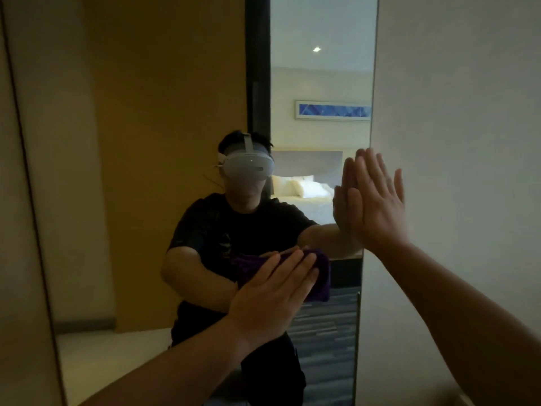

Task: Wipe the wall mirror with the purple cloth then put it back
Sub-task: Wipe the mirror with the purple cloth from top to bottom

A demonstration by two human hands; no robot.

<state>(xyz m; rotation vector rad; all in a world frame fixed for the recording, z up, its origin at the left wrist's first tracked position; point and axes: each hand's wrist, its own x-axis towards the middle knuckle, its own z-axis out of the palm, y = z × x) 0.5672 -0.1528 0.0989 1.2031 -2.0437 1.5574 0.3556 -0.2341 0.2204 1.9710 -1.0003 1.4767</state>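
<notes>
Pale wall (456, 112) borders the right edge of the wall mirror (322, 68). Left hand (272, 288), fingers straight, presses the purple cloth (320, 276) flat against the glass. Right hand (377, 200), open and flat, rests at the mirror's right edge.

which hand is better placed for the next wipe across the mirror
Left. The left hand lies flat on the purple cloth, pressing it against the mirror. The right hand is bare, flat at the mirror's right edge, above the cloth and not touching it.
</notes>
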